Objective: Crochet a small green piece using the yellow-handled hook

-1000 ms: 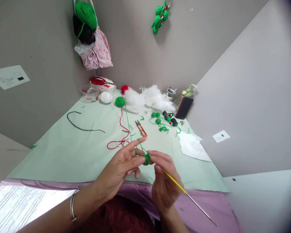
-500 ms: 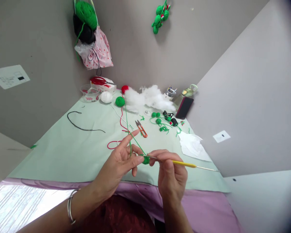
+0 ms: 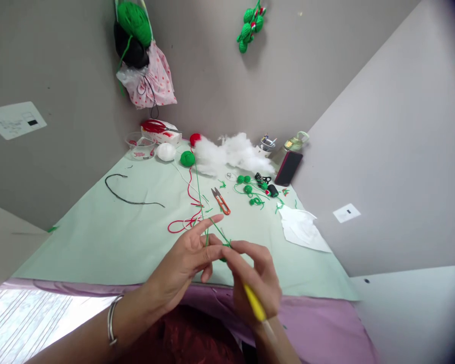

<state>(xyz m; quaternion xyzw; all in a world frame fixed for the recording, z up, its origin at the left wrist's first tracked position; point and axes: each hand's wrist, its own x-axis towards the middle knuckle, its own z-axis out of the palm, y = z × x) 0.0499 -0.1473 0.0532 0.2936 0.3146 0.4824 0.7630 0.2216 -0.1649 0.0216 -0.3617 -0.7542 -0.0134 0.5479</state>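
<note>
Left hand [image 3: 185, 258] pinches green crochet piece [image 3: 223, 259], yarn [image 3: 219, 231] over raised forefinger | right hand [image 3: 256, 283] grips yellow hook [image 3: 255, 302], handle running back toward the body, tip at the piece between both hands.

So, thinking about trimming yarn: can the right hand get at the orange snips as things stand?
Probably, though not freely: the orange snips lie uncovered just ahead, but the right hand grips a yellow hook.

The pale green table [image 3: 98, 237] carries a black cord [image 3: 132, 201] at left, with loose red yarn [image 3: 182, 225] and orange snips [image 3: 220, 200] in the middle. At the far edge lie white stuffing [image 3: 231, 154] and a green yarn ball [image 3: 187, 158]. White paper [image 3: 301, 230] lies at right.
</note>
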